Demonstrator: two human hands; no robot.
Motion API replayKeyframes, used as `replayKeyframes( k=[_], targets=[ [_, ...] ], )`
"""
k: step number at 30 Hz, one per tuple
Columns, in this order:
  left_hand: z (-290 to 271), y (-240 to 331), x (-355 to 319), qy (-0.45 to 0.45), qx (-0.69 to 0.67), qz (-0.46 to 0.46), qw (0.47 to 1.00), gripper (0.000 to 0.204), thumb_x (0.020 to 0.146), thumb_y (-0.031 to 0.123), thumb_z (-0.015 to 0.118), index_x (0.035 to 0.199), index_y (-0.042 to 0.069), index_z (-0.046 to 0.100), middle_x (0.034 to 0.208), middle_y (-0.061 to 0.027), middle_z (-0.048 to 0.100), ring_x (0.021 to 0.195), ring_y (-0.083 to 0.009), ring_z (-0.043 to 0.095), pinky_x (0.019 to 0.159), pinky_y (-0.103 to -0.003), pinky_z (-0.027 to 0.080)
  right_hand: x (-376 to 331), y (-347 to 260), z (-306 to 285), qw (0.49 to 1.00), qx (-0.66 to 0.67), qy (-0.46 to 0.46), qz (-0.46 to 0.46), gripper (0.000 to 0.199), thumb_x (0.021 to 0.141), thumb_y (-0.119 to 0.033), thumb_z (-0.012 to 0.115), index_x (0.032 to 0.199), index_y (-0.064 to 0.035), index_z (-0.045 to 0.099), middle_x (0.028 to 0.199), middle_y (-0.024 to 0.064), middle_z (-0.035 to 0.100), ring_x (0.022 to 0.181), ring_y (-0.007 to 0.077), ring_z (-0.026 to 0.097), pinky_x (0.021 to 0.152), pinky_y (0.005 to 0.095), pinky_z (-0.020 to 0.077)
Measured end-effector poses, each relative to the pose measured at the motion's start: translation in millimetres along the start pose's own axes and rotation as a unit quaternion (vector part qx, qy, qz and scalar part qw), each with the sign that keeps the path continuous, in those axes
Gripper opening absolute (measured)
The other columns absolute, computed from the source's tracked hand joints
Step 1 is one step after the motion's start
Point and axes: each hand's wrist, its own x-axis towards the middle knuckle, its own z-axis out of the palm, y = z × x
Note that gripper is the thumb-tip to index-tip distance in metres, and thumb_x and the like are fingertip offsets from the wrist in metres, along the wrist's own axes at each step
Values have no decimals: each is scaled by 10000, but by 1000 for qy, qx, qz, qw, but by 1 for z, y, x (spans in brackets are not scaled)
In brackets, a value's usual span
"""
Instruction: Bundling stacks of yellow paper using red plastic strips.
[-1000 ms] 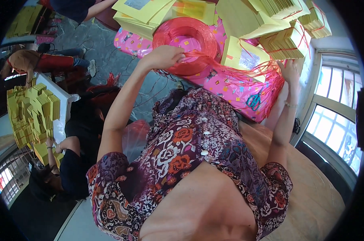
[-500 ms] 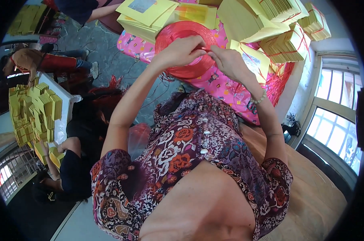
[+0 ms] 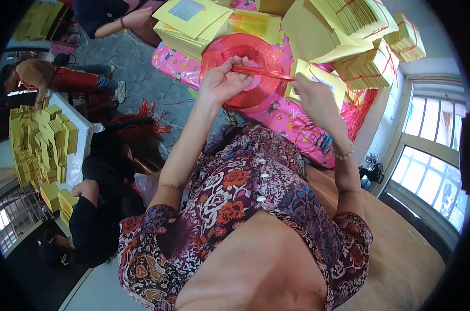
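A band of red plastic twine [image 3: 262, 72] stretches between my two hands, above a big roll of the same red twine [image 3: 212, 54]. My left hand [image 3: 224, 84] is turned palm up, with curled fingers holding the band's left end. At the other end, my right hand [image 3: 314, 97], somewhat blurred, is closed on the twine; its fingertips are partly hidden. The roll lies flat on a pink patterned table cover [image 3: 268, 114].
Yellow paper stacks [image 3: 188, 28] stand behind the roll. Bundles tied with red twine [image 3: 367, 65] sit at the right, near loose red strands [image 3: 363, 111]. Another person's hand [image 3: 136, 18] is at the upper left. A table of yellow bundles [image 3: 53, 140] stands left, with people beside it.
My hands have moved apart from a close pinch over the roll, drawing the red twine out between them. My left palm has turned up. The other person's hand at the top has shifted.
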Motion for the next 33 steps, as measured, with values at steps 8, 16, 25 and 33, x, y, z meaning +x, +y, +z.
replayKeyframes(
  k=[8,16,25,33],
  targets=[
    [-2,48,-16,131,-88,173,972,159,961,125,374,868,62,487,855,-52,570,928,-224,586,945,-512,364,-12,78,-69,959,36,249,127,300,995,-249,408,923,-6,570,728,131,571,652,212,567,630,324,447],
    [-15,45,10,131,35,309,941,155,983,142,354,878,84,452,751,-28,518,754,-179,548,882,-453,384,-14,170,-39,987,-77,121,68,285,968,-242,432,854,-4,539,731,197,588,729,363,610,653,422,463],
    [-12,-43,28,79,222,322,917,156,990,184,399,868,96,441,660,11,407,632,-151,428,730,-332,424,17,62,7,975,-102,160,-115,547,824,-331,653,1245,-27,482,1129,177,530,1077,368,481,962,436,363],
    [-3,-78,32,92,302,298,901,224,1000,255,385,863,103,477,710,-4,484,675,-162,487,680,-324,416,21,-7,73,993,106,4,52,224,944,-249,470,964,-25,468,692,253,571,676,454,570,595,505,451]
  ],
)
